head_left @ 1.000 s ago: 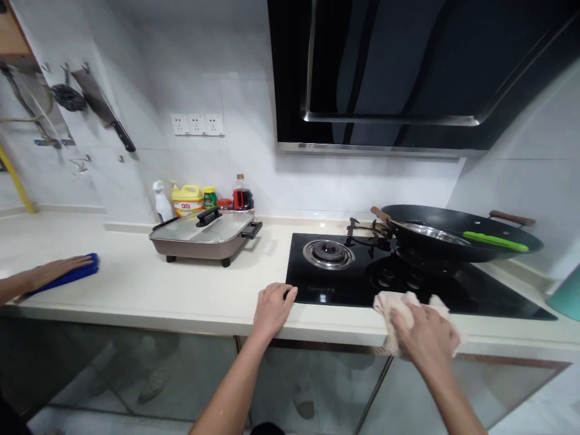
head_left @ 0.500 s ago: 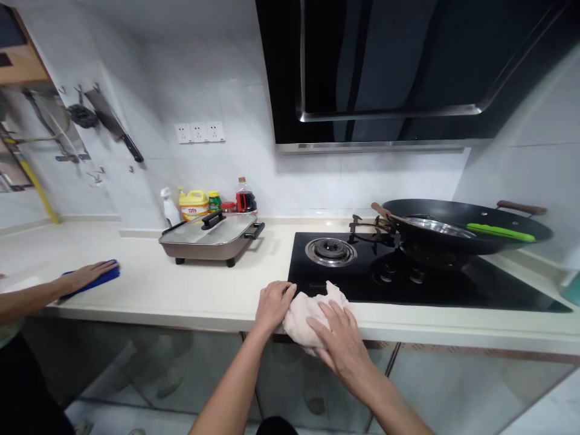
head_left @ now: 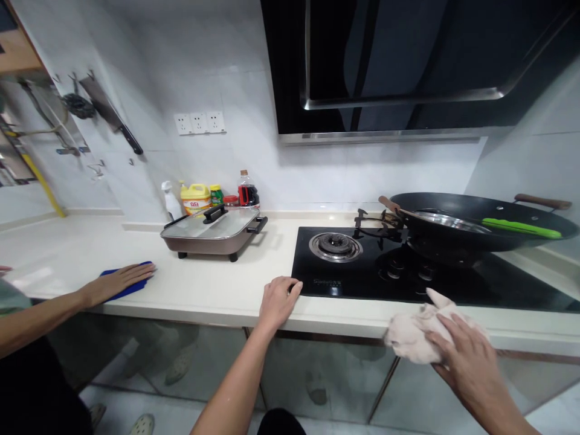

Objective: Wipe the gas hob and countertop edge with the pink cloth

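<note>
My right hand (head_left: 471, 356) presses on a crumpled pale pink cloth (head_left: 414, 333) at the counter's front edge, below the stove. Part of the cloth hangs over the edge, and its tip reaches toward the black glass hob (head_left: 362, 284). My left hand (head_left: 278, 302) rests on the white countertop (head_left: 217, 290) beside the hob's front left corner. Its fingers are curled in and nothing shows in them. The hob's left burner (head_left: 336, 246) is uncovered.
At the left, another person's hand (head_left: 120, 281) lies on a blue cloth (head_left: 131, 292). An electric pan with a glass lid (head_left: 212, 232) stands between us, with bottles behind it. A large wok (head_left: 480, 232) holding a green-handled utensil (head_left: 521, 228) sits over the right burner. A range hood (head_left: 385, 121) hangs above.
My right hand has carried the pink cloth rightward along the counter edge, away from my left hand, which stays near the hob corner. The other person's hand and blue cloth have shifted right.
</note>
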Motion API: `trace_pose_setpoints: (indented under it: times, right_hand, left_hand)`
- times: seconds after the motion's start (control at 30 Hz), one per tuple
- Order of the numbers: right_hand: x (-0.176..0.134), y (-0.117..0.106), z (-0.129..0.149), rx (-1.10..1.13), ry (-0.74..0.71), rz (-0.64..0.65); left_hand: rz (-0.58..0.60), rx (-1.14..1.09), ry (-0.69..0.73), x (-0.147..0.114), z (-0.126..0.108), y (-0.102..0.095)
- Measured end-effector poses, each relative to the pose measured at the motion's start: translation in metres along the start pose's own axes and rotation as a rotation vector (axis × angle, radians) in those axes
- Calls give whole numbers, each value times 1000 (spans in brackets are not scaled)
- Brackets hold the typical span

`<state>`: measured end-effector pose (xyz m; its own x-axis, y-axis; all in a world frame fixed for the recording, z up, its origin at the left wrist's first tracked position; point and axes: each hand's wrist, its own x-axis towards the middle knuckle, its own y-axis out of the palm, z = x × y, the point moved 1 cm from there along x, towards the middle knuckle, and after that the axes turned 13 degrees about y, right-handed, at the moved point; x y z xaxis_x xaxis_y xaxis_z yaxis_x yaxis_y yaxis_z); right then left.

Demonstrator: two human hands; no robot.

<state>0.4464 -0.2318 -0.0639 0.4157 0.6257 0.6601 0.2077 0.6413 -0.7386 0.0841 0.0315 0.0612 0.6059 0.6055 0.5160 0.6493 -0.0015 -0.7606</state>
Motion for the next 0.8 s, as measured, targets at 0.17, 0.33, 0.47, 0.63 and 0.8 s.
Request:
trace_pose_setpoints:
  times: [0.17, 0.33, 0.47, 0.63, 0.8]
  right_hand:
    - [5, 0, 16, 46, -45, -20]
    - [15, 5, 121, 134, -260, -21]
    - [28, -2, 201, 255, -425, 55]
    - [59, -18, 224, 575, -437, 159]
    - [104, -27, 214, 585, -218, 59]
  left_hand:
    - [10, 32, -18, -1, -2, 2]
    - [1, 31, -35, 1, -4, 2]
    - [4, 30, -43, 1, -4, 0]
    - [-1, 41, -49, 0, 0, 1]
    - [-20, 46, -53, 1, 5, 5]
